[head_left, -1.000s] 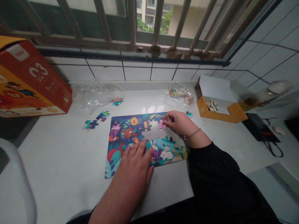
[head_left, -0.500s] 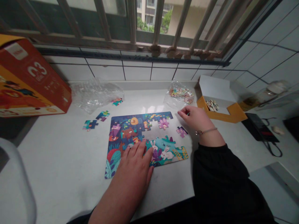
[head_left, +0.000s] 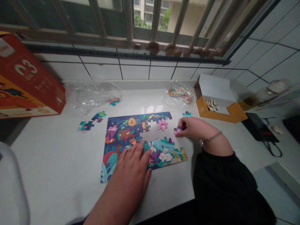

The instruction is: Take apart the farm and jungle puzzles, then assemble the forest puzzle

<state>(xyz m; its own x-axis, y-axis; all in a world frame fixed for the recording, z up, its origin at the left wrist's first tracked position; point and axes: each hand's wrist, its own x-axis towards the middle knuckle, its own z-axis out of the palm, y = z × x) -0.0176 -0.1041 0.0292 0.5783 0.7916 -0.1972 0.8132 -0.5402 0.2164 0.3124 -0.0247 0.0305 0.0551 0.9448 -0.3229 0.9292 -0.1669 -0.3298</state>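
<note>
A partly assembled jigsaw puzzle [head_left: 127, 135] lies on the white counter, with a gap in its middle and right side. My left hand [head_left: 133, 164] rests flat on its lower part, fingers stretched out. To the right of the puzzle, my right hand [head_left: 191, 126] pinches a purple puzzle piece [head_left: 178, 131] between thumb and fingers, close to the counter. Just beyond that hand lies a teal puzzle piece [head_left: 187, 114]. Loose joined pieces [head_left: 85, 126] sit left of the puzzle, near another green and purple piece [head_left: 99, 116].
A clear plastic bag [head_left: 89, 95] lies at the back left by a red and orange box [head_left: 35, 78]. Another bag of pieces [head_left: 180, 93] sits at the back. An open yellow box [head_left: 217, 109], a black phone-like object [head_left: 260, 129] and a bottle [head_left: 269, 92] stand right.
My right hand has moved toward me from the back of the counter and closed on the purple piece. The teal piece now shows behind it. My left hand stays on the puzzle.
</note>
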